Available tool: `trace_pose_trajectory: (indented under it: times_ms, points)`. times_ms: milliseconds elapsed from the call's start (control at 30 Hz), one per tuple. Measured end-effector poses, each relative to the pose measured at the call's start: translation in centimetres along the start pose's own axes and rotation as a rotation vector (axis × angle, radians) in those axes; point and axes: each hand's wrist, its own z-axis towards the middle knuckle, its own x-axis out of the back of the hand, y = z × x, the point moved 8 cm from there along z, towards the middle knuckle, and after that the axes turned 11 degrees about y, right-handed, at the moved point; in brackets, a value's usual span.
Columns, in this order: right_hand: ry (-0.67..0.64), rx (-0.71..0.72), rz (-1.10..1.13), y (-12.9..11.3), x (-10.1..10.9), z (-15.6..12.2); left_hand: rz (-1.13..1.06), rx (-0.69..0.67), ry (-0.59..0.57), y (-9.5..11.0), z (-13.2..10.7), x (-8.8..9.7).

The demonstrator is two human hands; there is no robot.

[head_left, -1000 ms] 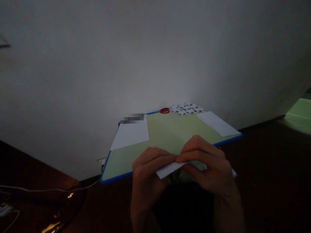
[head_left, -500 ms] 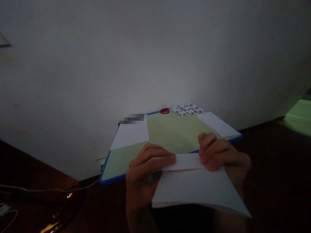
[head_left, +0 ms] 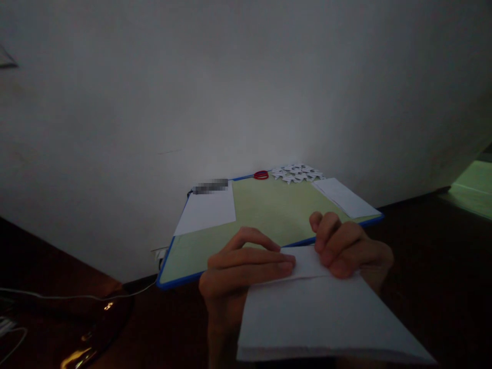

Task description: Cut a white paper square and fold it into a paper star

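The white paper (head_left: 319, 312) is held low, just in front of the green board (head_left: 269, 210). On the board are laid two white sheets (head_left: 207, 210), small paper shapes (head_left: 296, 172) and red scissors (head_left: 261, 175). The paper's long side is stretched left to right, with its folded edge pointed away. That far edge is pinched by the left hand (head_left: 238, 271) and the right hand (head_left: 351, 248), one at each end.

The paper (head_left: 319, 318) is now opened out toward 5 o'clock. The left hand (head_left: 238, 271) is slid toward 3 o'clock across it.
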Motion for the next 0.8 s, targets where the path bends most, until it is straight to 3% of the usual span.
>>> trace_pose_trajectory:
  times_ms: [167,400,800]
  points:
    - [-0.042,-0.081,0.011,0.4,0.5,-0.1,0.029,0.003,0.001,-0.1,0.0,0.5]
    - [-0.272,-0.137,-0.202,-0.1,-0.9,-0.9,0.070,0.034,-0.168,-0.5,-0.3,0.6]
    - [-0.364,-0.022,-0.284,-1.0,-1.9,-0.7,0.140,-0.014,-0.155,0.3,0.2,0.4]
